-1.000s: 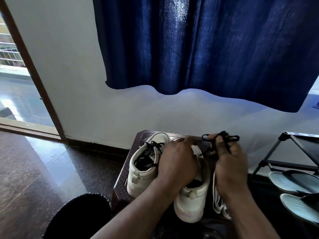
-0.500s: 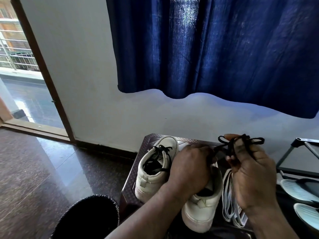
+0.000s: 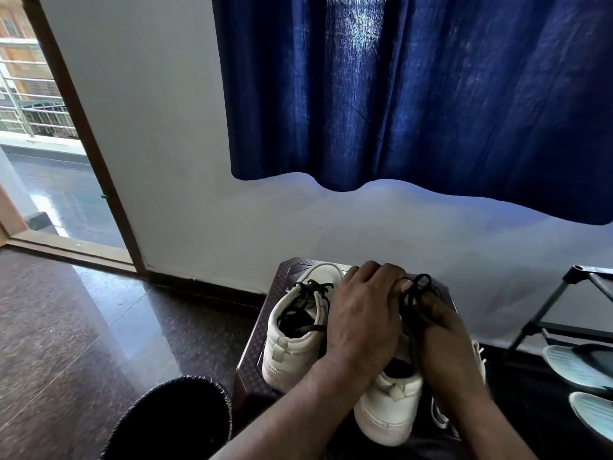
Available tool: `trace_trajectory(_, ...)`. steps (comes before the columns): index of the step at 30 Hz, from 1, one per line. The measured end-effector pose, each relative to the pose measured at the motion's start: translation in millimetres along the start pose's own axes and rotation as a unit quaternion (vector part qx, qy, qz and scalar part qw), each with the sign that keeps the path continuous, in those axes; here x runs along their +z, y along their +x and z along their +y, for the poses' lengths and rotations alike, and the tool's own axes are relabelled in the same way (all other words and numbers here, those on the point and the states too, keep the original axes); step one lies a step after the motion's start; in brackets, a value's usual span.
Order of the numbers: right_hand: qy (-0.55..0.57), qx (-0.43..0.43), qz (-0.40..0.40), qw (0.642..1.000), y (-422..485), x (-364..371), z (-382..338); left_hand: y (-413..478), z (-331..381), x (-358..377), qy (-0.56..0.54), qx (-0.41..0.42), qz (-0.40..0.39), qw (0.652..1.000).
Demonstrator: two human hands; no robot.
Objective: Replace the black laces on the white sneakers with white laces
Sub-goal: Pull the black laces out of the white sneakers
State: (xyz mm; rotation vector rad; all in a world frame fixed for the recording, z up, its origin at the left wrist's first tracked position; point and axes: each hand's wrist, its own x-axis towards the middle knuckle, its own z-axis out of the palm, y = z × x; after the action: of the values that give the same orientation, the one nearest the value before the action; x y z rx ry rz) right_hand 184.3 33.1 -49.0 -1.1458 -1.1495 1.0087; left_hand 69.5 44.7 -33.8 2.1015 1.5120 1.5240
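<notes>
Dark stool [image 3: 262, 343] on polished floor [image 3: 83, 327] against a white wall, blue curtain [image 3: 414, 94] above, doorway [image 3: 59, 161] at left.
On it: left sneaker [image 3: 292, 346], black laces [image 3: 308, 293] still threaded; right sneaker [image 3: 388, 410] under your left hand [image 3: 361, 320], fingers curved over it and holding it. Your right hand [image 3: 444, 340] grips the loose black lace bundle [image 3: 414, 293]; it has dropped from its raised spot and now sits against your left thumb. White laces [image 3: 438, 413] lie just beside the right sneaker, mostly hidden. Shoe rack [image 3: 564, 293] with sandals [image 3: 574, 363] stands near on the right; open floor lies to the left.
</notes>
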Motion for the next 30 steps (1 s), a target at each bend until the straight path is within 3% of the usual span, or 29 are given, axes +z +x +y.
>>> trace_trajectory(5,-0.067,0.003,0.101,0.993,0,-3,-2,0,-1,1,-0.02,-0.047,-0.055,0.997)
trace_trajectory(9,-0.047,-0.023,0.165,0.985,6,-10,-17,1,-2,-2,0.026,-0.013,-0.143,0.989)
trace_trajectory(12,0.031,-0.037,0.148,0.988,4,-10,-31,2,1,-2,0.072,0.035,-0.166,0.983)
trace_trajectory(16,0.05,-0.079,0.107,0.99,-3,-6,-40,1,-3,0,0.095,0.03,-0.186,0.977)
trace_trajectory(21,0.13,-0.112,0.105,0.98,-6,-13,-53,2,0,-3,0.081,0.014,-0.138,0.987)
trace_trajectory(23,0.075,-0.104,0.123,0.984,0,-20,-45,2,3,-4,0.077,0.005,-0.128,0.989)
trace_trajectory(26,-0.096,-0.048,0.135,0.985,13,-32,-24,3,1,-4,0.095,-0.033,-0.147,0.984)
trace_trajectory(30,-0.274,0.043,0.048,0.959,17,-44,-11,3,-4,0,0.11,-0.07,-0.167,0.977)
